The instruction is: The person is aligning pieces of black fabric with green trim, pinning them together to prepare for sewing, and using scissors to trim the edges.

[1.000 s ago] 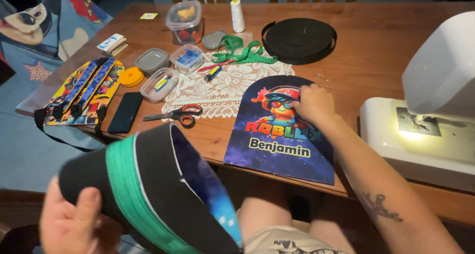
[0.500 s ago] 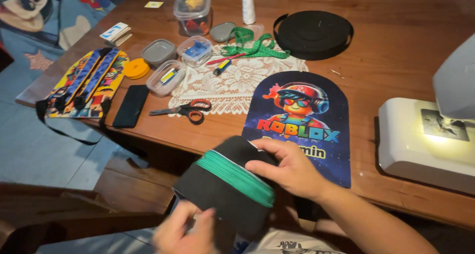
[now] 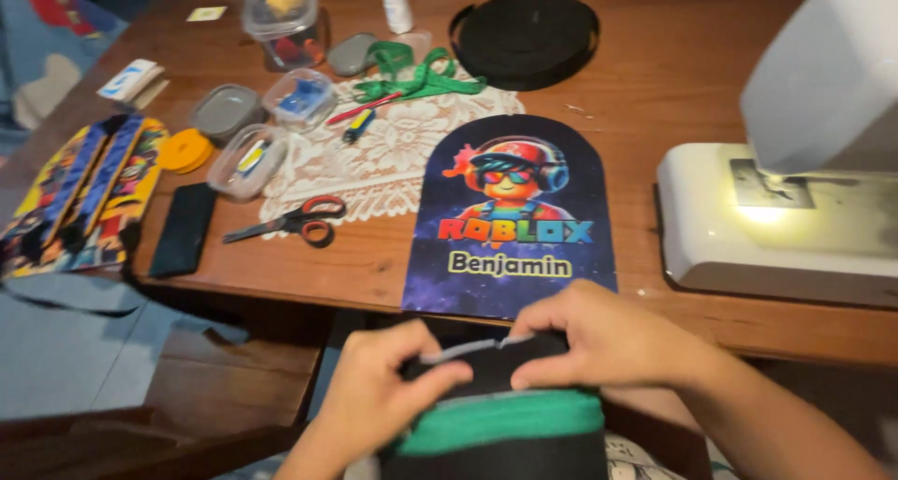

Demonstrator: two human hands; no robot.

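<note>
Black fabric band (image 3: 496, 414) with green zipper (image 3: 505, 422) sits low in front of me, below the worktop (image 3: 655, 78) edge. My left hand (image 3: 379, 391) and right hand (image 3: 599, 335) both pinch its grey top edge. I judge I should keep the edges aligned, grip even, well short of the printed arch panel (image 3: 513, 218) and sewing machine (image 3: 786, 190)

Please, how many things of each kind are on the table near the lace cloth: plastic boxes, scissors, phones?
Clear plastic boxes: 4
Scissors: 1
Phones: 1
Total: 6
</note>
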